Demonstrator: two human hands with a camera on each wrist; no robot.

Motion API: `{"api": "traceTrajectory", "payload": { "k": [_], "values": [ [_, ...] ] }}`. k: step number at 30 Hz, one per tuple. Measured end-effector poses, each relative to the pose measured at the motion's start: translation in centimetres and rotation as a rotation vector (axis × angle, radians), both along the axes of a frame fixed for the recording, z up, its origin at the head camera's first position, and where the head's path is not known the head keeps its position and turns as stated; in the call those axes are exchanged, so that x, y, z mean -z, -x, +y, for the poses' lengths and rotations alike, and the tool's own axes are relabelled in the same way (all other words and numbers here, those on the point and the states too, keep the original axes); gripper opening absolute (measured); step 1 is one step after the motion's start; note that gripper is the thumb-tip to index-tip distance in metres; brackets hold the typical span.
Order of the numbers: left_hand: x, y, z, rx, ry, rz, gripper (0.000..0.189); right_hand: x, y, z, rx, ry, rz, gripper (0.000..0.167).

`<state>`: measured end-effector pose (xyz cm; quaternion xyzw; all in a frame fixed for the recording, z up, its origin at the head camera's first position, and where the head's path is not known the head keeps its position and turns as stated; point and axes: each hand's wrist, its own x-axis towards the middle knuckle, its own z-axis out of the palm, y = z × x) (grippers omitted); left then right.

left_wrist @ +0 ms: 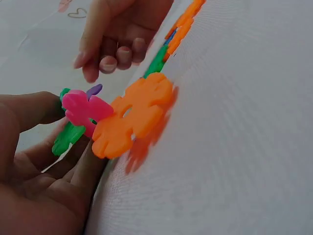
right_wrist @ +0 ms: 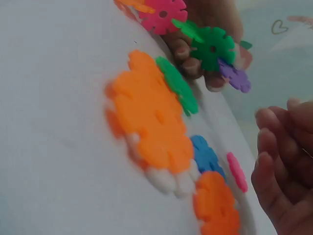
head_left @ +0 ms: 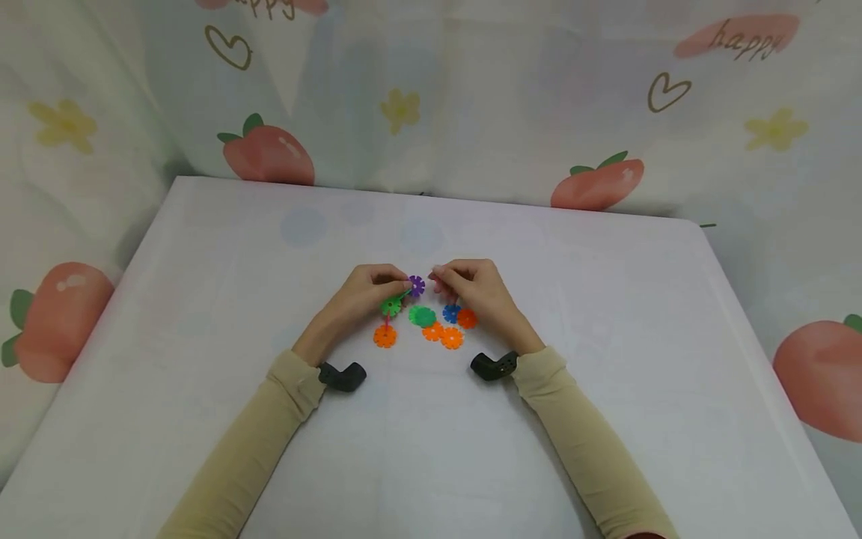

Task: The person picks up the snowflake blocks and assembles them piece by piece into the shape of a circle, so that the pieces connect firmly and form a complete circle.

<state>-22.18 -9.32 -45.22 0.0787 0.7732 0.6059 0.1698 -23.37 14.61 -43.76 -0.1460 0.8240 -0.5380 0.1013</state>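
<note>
My left hand (head_left: 370,290) pinches a chain of linked notched plastic discs between thumb and fingers. In the chain are a purple disc (head_left: 417,286), a green disc (right_wrist: 213,49), a lighter green disc (right_wrist: 188,30), a pink disc (left_wrist: 80,106) and an orange disc (left_wrist: 132,115). The purple one juts toward the right hand; the orange one hangs at the near end, close over the table. Just right of the purple disc is my right hand (head_left: 480,286), apart from it, fingers loosely bent. Nothing shows between its thumb and fingers in either wrist view.
Loose notched discs lie between and below the hands on the white table (head_left: 572,337): green (head_left: 424,317), blue (head_left: 451,313), several orange (head_left: 452,338), a pink (right_wrist: 237,171) and white (right_wrist: 164,181) partly under orange. A printed curtain (head_left: 485,112) stands behind the table's far edge.
</note>
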Motion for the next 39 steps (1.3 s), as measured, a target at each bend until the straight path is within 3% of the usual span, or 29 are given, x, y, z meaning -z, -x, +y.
{"api": "traceTrajectory", "payload": {
  "k": [4,7,19,26,32,39],
  "values": [
    [0.3,0.2,-0.2,-0.052,-0.024,-0.031,0.025,-0.3,0.3,0.8,0.08,-0.13,0.165,0.019],
    [0.5,0.2,-0.3,-0.062,-0.047,-0.042,0.028,-0.1,0.7,1.2,0.087,-0.246,0.234,0.018],
    [0.7,0.1,-0.6,-0.072,-0.188,-0.081,0.025,0.1,1.0,0.7,0.014,-0.422,0.191,0.034],
    [0.6,0.2,-0.6,-0.056,-0.2,-0.091,0.027,-0.2,0.7,0.6,0.047,-0.388,0.13,0.031],
    [0.2,0.1,-0.7,-0.029,-0.171,-0.113,0.028,-0.3,0.4,0.6,0.034,-0.3,0.164,0.018],
    [-0.4,0.0,-0.5,-0.036,-0.16,-0.129,0.029,-0.9,-0.2,0.2,-0.053,-0.123,0.197,0.011]
  ]
}}
